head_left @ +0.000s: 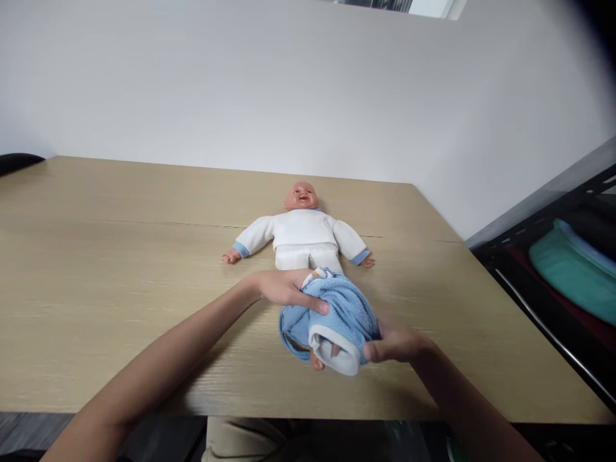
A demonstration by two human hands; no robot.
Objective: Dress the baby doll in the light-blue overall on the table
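A baby doll lies on its back on the table, head away from me and arms spread. It wears a white top and white bottoms, with blue cuffs at the wrists. Bunched around its lower legs is a blue terry-cloth garment with a white cuff. One doll foot pokes out beneath the cloth. My left hand grips the garment's upper left side, thumb on top. On the lower right, near the white cuff, my right hand holds the fabric, its fingers partly hidden behind it.
The wooden table runs up to a pale wall. To the right stands a black rack holding a folded green item. At the far left a dark rounded object shows beside the table edge.
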